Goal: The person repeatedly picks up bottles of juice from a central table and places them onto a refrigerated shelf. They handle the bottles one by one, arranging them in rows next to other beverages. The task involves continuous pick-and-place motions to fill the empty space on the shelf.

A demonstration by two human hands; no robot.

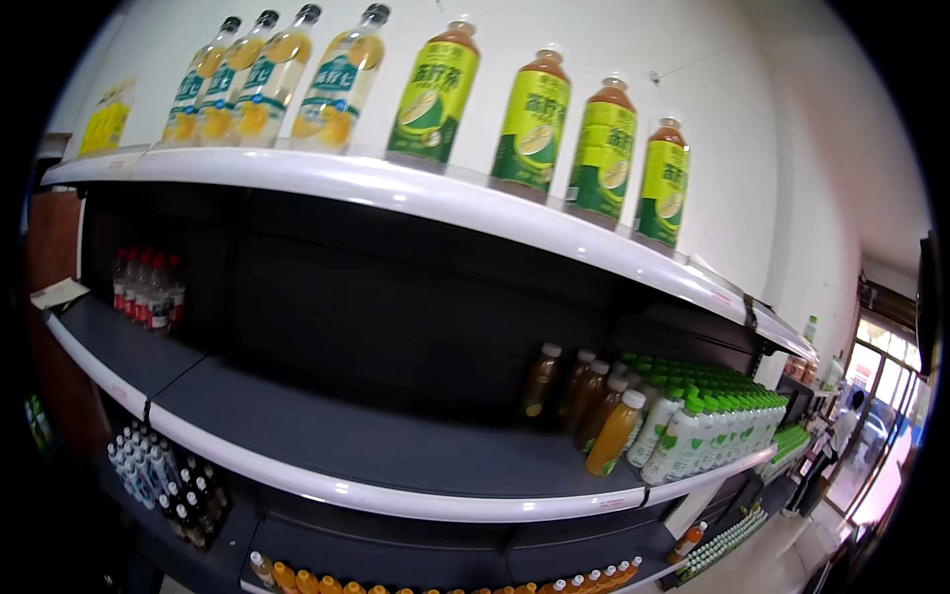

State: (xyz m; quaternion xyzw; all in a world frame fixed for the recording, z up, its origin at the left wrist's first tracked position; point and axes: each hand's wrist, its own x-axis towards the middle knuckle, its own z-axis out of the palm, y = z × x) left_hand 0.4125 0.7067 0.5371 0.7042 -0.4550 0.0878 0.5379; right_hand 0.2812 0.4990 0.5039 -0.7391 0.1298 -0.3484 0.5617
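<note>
Neither of my hands is in view. Before me stands a store shelving unit. On its top shelf are several clear bottles with black caps, then several green-and-yellow labelled bottles of brown drink. On the dark middle shelf, small red-capped bottles cluster at the left. Toward the right, an orange drink bottle stands at the front of a row of darker brown bottles. Beside it is a dense block of white bottles with green caps.
Lower shelves hold blue-and-white bottles, dark white-capped bottles and a row of orange drink bottles. A folded paper rests at the middle shelf's left end. Far right, a person stands near a glass door.
</note>
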